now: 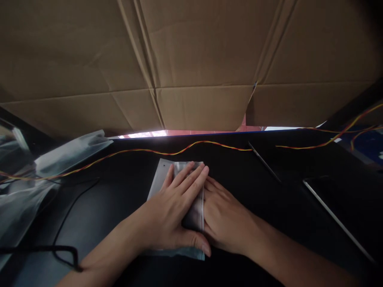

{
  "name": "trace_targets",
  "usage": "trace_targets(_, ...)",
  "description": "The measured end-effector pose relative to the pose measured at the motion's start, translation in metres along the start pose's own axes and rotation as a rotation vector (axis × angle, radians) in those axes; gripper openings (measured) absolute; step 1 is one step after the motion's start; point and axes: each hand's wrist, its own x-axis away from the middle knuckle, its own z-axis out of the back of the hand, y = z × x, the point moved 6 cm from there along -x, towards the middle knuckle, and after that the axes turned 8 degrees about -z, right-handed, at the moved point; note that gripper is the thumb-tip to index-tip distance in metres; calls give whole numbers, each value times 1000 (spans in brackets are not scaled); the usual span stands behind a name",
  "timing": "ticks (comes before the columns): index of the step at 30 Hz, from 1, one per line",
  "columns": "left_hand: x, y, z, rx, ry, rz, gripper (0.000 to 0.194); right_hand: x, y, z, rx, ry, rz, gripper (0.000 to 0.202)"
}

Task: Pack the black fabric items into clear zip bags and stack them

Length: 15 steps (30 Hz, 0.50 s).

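A translucent plastic bag [194, 217] lies on the black table in front of me, its top edge pointing away. My left hand [175, 211] rests flat on the bag with its fingers stretched out and the thumb apart. Against the bag's right edge is my right hand [226, 217], its fingertips partly hidden behind the bag and my left hand. Whether it grips the edge is not visible. Something dark shows through the bag between my left thumb and fingers.
Crumpled clear bags [72, 153] lie at the left, near a black cable [64, 219]. A red-yellow twisted wire [143, 150] crosses the back. Flat dark devices with light edges [338, 217] sit at the right. Cardboard [194, 59] rises behind the table.
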Motion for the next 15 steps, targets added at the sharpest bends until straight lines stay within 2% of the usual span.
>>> trace_targets(3, 0, 1, 6, 34, 24, -6, 141, 2, -5, -3, -29, 34, 10, 77)
trace_targets(8, 16, -19, 23, 81, -24, 11, 139, -1, -7, 21, -84, -50, 35, 58)
trace_targets(12, 29, -42, 19, 52, -158, 134, 144, -1, -11, 26, -128, -126, 149, 52)
trace_targets(15, 28, -41, 12, 84, -173, 110, 145, 0, -15, 17, -173, -144, 173, 59)
